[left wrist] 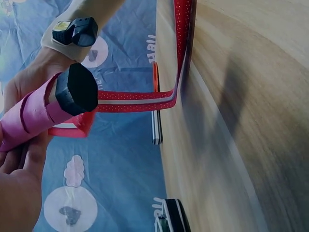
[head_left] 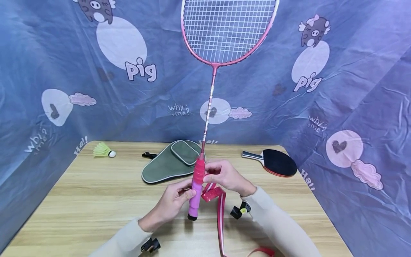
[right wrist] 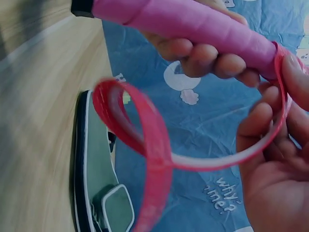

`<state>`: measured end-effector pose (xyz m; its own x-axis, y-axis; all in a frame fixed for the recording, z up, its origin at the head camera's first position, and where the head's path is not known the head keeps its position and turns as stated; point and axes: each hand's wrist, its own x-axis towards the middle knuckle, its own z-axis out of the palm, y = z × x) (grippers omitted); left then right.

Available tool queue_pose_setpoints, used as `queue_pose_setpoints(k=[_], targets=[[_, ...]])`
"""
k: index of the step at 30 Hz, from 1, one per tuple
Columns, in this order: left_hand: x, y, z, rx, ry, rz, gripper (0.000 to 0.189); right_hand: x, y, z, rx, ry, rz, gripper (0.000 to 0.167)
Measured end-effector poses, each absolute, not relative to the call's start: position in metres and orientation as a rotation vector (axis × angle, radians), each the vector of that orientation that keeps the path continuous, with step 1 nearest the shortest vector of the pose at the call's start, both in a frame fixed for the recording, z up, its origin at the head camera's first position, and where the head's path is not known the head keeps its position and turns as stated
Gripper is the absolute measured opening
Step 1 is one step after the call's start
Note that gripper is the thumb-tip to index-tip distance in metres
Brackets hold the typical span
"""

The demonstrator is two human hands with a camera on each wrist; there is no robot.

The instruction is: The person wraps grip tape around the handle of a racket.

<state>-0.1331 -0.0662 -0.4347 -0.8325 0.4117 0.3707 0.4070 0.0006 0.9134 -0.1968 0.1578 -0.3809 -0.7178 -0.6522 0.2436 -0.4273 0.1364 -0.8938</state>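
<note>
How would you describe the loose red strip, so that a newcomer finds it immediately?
Above the pale wooden table, find the pink-framed badminton racket with its purple handle down. The long red strip hangs from the right hand beside that handle; unlike its neighbours, it is a limp, dotted ribbon with a pale lengthwise stripe.

The wooden table bears a shuttlecock, green case, paddle.
</note>
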Motion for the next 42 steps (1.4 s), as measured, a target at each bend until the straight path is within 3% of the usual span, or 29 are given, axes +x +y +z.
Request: queue_pose_setpoints(k=[12,18,22,42], targets=[[-0.139,-0.061,-0.442,0.732,2.359,2.213,0.039,-0.193,0.155,-0.385,-1.029,2.331,-1.699,0.021],[-0.136,-0.057,-0.440,0.900,2.813,2.087,0.039,-0.191,0.151,-0.388,-0.967,2.414,-1.736,0.017],[-0.135,-0.057,-0.438,0.881,2.982,1.937,0.043,-0.190,0.152,-0.389,-0.985,2.474,-1.715,0.014],[-0.134,-0.062,-0.434,0.776,2.836,1.931,0.047,-0.189,0.150,-0.383,-1.007,2.633,-1.566,0.015]])
